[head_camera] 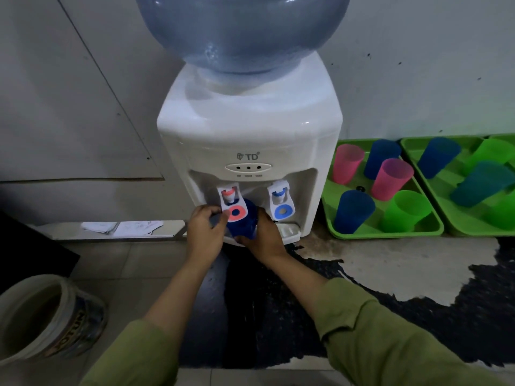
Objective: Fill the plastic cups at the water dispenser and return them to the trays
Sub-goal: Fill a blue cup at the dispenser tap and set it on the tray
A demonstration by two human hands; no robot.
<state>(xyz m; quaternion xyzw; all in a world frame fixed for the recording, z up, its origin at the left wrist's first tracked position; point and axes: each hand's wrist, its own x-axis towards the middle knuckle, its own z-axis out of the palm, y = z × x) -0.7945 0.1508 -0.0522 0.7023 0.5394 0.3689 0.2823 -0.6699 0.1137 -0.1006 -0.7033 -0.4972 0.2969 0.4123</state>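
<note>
Your right hand point(262, 236) wraps the blue cup point(243, 222) from the right and below, holding it under the red tap point(230, 202) of the dispenser point(250, 129). Your left hand point(205, 228) curls at the cup's left side, beside the tap; I cannot tell whether it grips anything. Other cups point(348, 167) sit in the near tray point(390, 234) and the far tray point(412, 144), right of the dispenser.
</note>
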